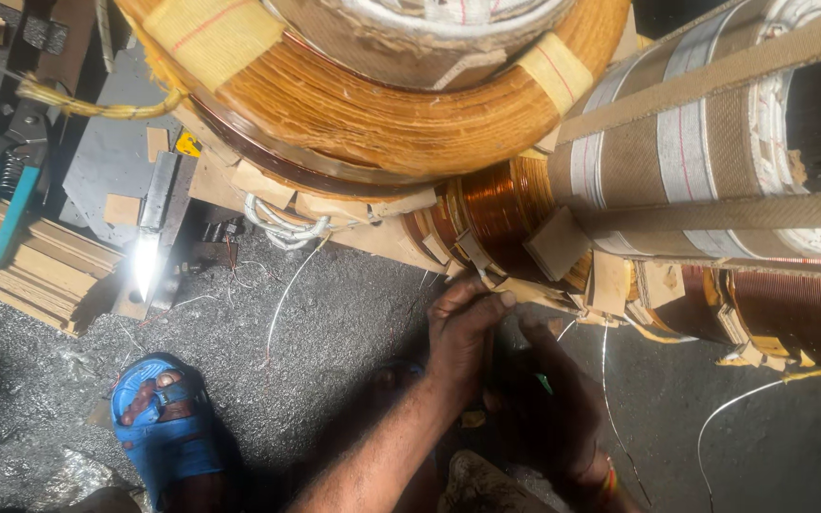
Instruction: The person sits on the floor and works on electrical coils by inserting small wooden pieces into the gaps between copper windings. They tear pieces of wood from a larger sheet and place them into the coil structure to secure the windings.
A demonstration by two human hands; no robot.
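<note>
The left hand (466,328) was pinched shut, thumb and fingertips pressed together on a thin strip of card (515,288) that stuck out from under the copper coil (501,204). The strip lay at the lower edge of that coil, wedged among other tan card pieces (610,282) that fanned out below the windings. The left forearm ran down toward the bottom of the view.

The right hand (551,404) sat just beside and below the left, deep in shadow. Its fingers curled inward, and something small and green showed near them, but whether they gripped it could not be told. A band of coloured thread circled that wrist.

Above the hands, the copper coil sat between two larger bodies. To the left rose a big round winding (401,104) wrapped in orange-brown paper, with yellow cloth tape (211,33) across it and white sleeved leads (282,223) looped beneath. To the right lay a second winding (705,142) bound in brown and white bands with flat tan straps crossing it. A thin white wire (287,290) trailed down from the white leads over the dark gritty floor (334,361), and another curved away at the right.

Farther out, a foot in a blue sandal (163,423) rested on the floor at lower left. A bright metal bar (149,247) glared near a stack of wooden boards (40,266), and blue-handled pliers (2,185) lay on those boards at the far left.
</note>
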